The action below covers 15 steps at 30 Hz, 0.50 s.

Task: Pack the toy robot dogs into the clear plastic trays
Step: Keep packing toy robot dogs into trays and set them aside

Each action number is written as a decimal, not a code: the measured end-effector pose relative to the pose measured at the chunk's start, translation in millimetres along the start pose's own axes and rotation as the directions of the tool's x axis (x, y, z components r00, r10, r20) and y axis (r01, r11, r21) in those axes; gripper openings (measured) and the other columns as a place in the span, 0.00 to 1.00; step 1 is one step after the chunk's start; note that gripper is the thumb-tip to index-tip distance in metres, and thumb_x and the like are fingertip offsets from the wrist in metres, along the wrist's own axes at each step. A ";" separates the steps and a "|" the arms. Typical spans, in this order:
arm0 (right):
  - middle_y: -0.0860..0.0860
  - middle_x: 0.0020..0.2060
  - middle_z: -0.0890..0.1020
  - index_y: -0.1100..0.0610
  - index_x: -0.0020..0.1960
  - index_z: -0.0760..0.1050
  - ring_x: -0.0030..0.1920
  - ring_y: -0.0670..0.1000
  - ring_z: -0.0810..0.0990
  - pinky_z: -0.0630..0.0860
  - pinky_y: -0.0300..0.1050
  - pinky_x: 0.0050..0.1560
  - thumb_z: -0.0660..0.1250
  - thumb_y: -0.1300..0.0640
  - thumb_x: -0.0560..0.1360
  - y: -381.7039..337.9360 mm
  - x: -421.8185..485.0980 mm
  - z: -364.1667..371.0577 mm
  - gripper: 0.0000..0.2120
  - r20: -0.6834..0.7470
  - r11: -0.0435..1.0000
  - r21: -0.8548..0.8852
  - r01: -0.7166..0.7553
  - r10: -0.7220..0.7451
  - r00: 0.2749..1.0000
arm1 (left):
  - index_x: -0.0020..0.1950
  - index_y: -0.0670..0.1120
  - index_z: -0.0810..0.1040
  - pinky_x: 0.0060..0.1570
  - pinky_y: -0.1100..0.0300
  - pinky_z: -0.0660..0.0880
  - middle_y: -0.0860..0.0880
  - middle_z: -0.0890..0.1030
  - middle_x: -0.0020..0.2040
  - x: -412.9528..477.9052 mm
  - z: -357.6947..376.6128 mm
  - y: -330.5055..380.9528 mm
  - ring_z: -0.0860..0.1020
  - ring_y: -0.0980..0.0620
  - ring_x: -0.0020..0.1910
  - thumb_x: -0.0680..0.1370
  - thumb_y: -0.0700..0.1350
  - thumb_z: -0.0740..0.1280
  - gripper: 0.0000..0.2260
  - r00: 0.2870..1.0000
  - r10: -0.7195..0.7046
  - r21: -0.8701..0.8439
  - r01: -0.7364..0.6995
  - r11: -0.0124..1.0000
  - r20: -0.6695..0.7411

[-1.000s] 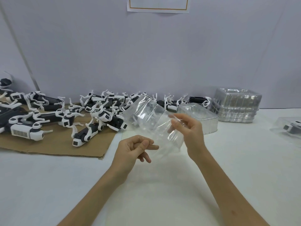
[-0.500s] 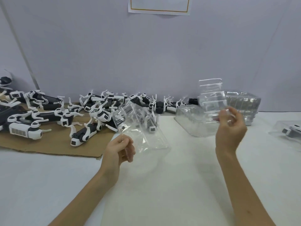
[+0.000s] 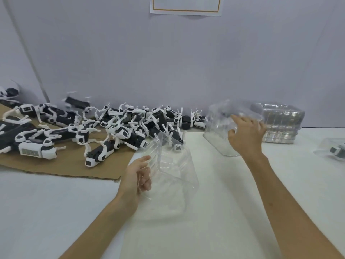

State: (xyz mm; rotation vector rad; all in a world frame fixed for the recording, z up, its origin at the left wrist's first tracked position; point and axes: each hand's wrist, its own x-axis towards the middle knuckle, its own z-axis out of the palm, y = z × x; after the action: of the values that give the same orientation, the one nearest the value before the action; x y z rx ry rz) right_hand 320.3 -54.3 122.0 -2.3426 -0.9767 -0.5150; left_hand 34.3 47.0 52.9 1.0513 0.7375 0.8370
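The person's left hand (image 3: 138, 174) is pinching the near edge of a clear tray (image 3: 171, 171), thumb on top and fingers curled beneath, tilting it just above the white table (image 3: 214, 212). The right hand (image 3: 244, 135) is lying blurred, fingers spread, against a second clear tray (image 3: 218, 133) standing farther back; whether it is gripping cannot be told. The toy robot dogs (image 3: 115, 128) are lying heaped on cardboard (image 3: 61, 165) to the left.

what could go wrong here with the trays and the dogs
1. The left hand holds the clear tray only by one edge, tilted. The thin plastic could flex or slip free.
2. The right hand is at the second tray, which sits close to the toy robot dogs. A nudge might shove it into their tangled legs.
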 end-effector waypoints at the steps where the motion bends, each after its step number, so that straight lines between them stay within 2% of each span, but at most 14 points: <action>1: 0.55 0.72 0.70 0.55 0.76 0.65 0.72 0.59 0.65 0.53 0.57 0.75 0.63 0.60 0.76 -0.3 3.4 1.4 0.28 0.057 1.000 0.024 -0.005 0.003 0.998 | 0.63 0.47 0.75 0.25 0.62 0.66 0.50 0.67 0.26 0.3 0.2 -0.4 0.66 0.53 0.23 0.78 0.41 0.62 0.14 1.000 0.018 0.021 -0.018 1.000 -0.026; 2: 0.57 0.74 0.67 0.57 0.76 0.64 0.74 0.58 0.63 0.55 0.57 0.75 0.64 0.61 0.77 -1.4 3.2 3.1 0.28 0.074 0.994 0.105 0.004 -0.012 0.997 | 0.63 0.50 0.74 0.25 0.61 0.67 0.50 0.72 0.28 0.6 0.5 -0.2 0.69 0.53 0.24 0.77 0.39 0.62 0.16 0.998 0.035 0.043 -0.033 0.999 -0.055; 4: 0.57 0.74 0.67 0.61 0.75 0.66 0.75 0.56 0.63 0.59 0.51 0.75 0.64 0.64 0.77 -5.9 -7.1 6.4 0.27 -0.007 0.944 0.326 0.054 -0.055 0.998 | 0.65 0.52 0.72 0.27 0.60 0.72 0.47 0.80 0.39 1.3 1.0 -0.3 0.75 0.53 0.27 0.75 0.36 0.64 0.20 0.991 0.066 0.097 -0.055 0.994 -0.112; 6: 0.54 0.72 0.70 0.59 0.72 0.72 0.73 0.53 0.66 0.60 0.43 0.73 0.65 0.65 0.76 -10.9 -19.8 9.3 0.24 -0.086 0.885 0.456 0.092 -0.059 0.995 | 0.68 0.52 0.70 0.33 0.59 0.77 0.46 0.81 0.50 1.0 1.2 -1.8 0.80 0.51 0.37 0.76 0.35 0.65 0.23 0.985 0.106 0.165 -0.082 0.983 -0.138; 7: 0.53 0.72 0.70 0.56 0.70 0.73 0.73 0.53 0.66 0.60 0.45 0.73 0.65 0.64 0.76 -12.3 -24.5 11.4 0.23 -0.066 0.886 0.456 0.082 -0.059 0.996 | 0.69 0.52 0.69 0.38 0.58 0.78 0.47 0.79 0.55 0.4 1.0 -3.0 0.80 0.49 0.43 0.76 0.35 0.66 0.24 0.984 0.115 0.188 -0.089 0.978 -0.133; 9: 0.52 0.74 0.68 0.54 0.71 0.74 0.75 0.53 0.64 0.59 0.52 0.75 0.65 0.63 0.77 -13.1 -32.0 17.8 0.23 0.063 0.925 0.378 0.033 -0.061 0.996 | 0.71 0.54 0.68 0.48 0.57 0.76 0.50 0.75 0.61 -1.6 0.3 -4.7 0.78 0.48 0.53 0.76 0.37 0.67 0.25 0.986 0.118 0.225 -0.090 0.970 -0.116; 11: 0.54 0.76 0.65 0.57 0.73 0.71 0.76 0.53 0.61 0.55 0.47 0.75 0.63 0.64 0.78 -12.5 -38.1 24.2 0.23 0.177 0.926 0.377 -0.012 -0.060 0.982 | 0.71 0.56 0.69 0.57 0.55 0.71 0.53 0.73 0.64 -5.9 -0.2 -4.0 0.75 0.51 0.59 0.72 0.43 0.69 0.28 0.985 0.135 0.269 -0.102 0.958 -0.108; 13: 0.53 0.76 0.65 0.58 0.72 0.72 0.76 0.52 0.62 0.55 0.39 0.71 0.63 0.66 0.78 -14.0 -46.8 28.2 0.22 0.203 0.905 0.426 -0.006 -0.088 0.975 | 0.69 0.58 0.71 0.61 0.53 0.68 0.55 0.72 0.65 -9.4 1.7 1.5 0.73 0.56 0.61 0.65 0.48 0.67 0.31 0.980 0.170 0.289 -0.133 0.948 -0.107; 15: 0.51 0.71 0.72 0.56 0.68 0.76 0.70 0.50 0.71 0.62 0.40 0.70 0.63 0.66 0.78 -18.7 -54.9 29.7 0.19 0.182 0.871 0.491 0.030 -0.136 0.974 | 0.67 0.59 0.74 0.63 0.52 0.67 0.55 0.72 0.65 -11.0 3.9 6.4 0.71 0.64 0.59 0.64 0.49 0.65 0.30 0.975 0.205 0.294 -0.172 0.940 -0.085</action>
State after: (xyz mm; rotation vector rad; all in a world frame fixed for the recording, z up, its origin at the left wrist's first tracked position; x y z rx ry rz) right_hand 274.2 -54.0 76.1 -1.9256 -1.1544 -0.0316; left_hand 30.7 37.5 61.5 1.3566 0.8828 0.9812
